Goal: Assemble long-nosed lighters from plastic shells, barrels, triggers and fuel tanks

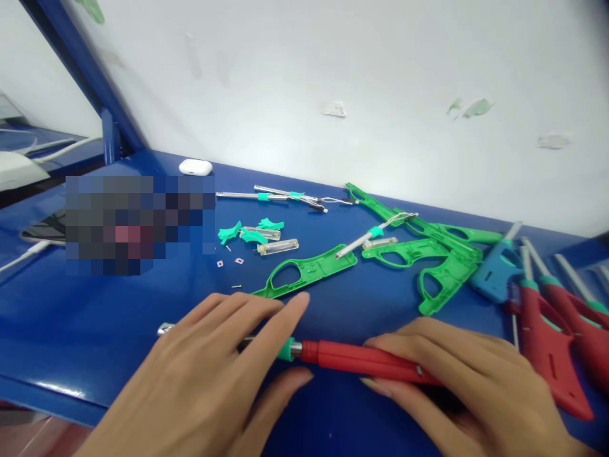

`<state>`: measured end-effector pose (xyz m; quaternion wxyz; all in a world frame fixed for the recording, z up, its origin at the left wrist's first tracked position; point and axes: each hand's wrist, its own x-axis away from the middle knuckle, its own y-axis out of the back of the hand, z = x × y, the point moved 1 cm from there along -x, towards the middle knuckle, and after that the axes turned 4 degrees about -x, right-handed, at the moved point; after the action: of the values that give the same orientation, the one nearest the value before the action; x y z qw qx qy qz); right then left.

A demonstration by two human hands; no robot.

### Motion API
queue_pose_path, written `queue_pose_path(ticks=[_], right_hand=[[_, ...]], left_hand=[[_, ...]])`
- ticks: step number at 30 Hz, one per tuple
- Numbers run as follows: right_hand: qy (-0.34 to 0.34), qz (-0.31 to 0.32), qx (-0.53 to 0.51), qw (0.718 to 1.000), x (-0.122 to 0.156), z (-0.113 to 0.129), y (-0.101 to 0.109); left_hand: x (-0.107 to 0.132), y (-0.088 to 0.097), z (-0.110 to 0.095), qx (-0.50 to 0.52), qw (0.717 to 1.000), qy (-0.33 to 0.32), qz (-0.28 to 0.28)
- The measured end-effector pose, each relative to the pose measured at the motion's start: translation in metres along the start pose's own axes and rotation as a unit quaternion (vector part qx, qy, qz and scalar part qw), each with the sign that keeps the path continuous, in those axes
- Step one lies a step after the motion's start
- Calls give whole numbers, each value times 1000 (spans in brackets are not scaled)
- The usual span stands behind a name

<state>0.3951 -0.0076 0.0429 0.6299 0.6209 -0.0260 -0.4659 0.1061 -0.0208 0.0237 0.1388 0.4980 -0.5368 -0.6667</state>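
Counter [118,304]: blue, spreading beneath and beyond the red lighter [347,357].
Left hand [209,374]: over the lighter's metal tube [296,350]; forefinger above and thumb below the teal collar [287,350], spread apart; whether the other fingers close on the tube, cannot tell.
Right hand [466,374]: holding the red body, fingers along its far edge, thumb at its near edge.
Red lighter: sideways between the hands; tube tip showing past the left hand, handle end hidden under the right.
Other red lighters [540,339]: right of the red lighter.
Green shells [328,265]: beyond it, scattered.
Blue lighter [495,276]: beyond it, rightward.
Loose tubes [361,241]: beyond it; some wired.
Clear tanks [280,247]: beyond it, near teal scraps [230,233].
Screw [236,286]: beyond its tube.
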Motion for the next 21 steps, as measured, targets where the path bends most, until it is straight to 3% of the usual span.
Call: queue_pose_path(ticks=[5, 12, 17, 21], right_hand=[[-2, -1, -3, 1000, 2, 2, -1], [25, 12, 22, 999, 6, 0, 0], [21, -24, 75, 997, 24, 1, -6], [21, -52, 18, 998, 23, 5, -6]], left_hand=[[-4, 7, 7, 41, 999, -35, -6], [-23, 6, -2, 55, 996, -72, -12], [-10, 2, -3, 23, 995, -102, -3], [4, 0, -12, 8, 998, -61, -11]])
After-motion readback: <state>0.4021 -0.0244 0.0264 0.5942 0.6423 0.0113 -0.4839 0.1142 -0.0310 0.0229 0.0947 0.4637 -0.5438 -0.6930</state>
